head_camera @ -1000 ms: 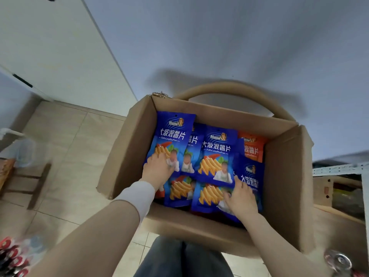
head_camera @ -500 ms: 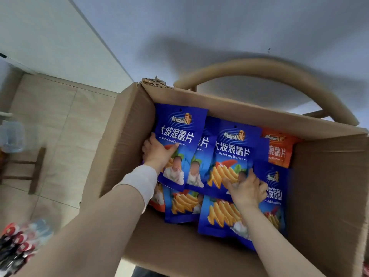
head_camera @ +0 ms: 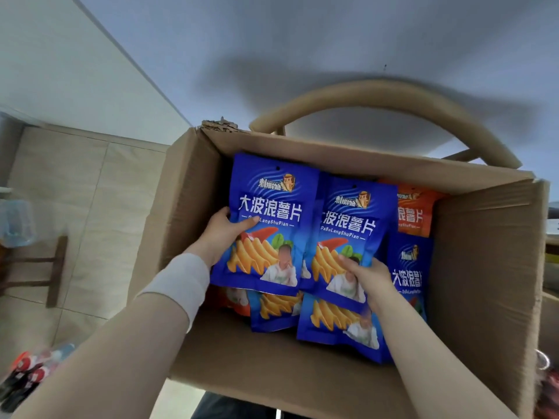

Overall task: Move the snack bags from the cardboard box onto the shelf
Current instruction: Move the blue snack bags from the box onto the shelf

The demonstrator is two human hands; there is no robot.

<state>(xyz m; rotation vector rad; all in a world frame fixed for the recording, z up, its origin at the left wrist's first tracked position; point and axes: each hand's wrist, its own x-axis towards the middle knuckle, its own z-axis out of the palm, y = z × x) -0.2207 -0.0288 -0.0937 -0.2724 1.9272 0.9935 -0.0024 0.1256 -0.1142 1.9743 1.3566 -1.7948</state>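
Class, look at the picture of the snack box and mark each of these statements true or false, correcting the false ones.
1. The left hand holds a blue snack bag. True.
2. The right hand is empty. False: it pinches another blue bag.
3. An orange bag lies in the cardboard box. True.
4. The box holds only two bags. False: more bags lie beneath.
5. The left wrist is bare. False: it wears a white wristband.

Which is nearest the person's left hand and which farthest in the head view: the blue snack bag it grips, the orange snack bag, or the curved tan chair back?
1. Blue snack bag, held in the left hand.
2. Orange snack bag, box's far right corner.
3. Curved tan chair back, beyond the box.
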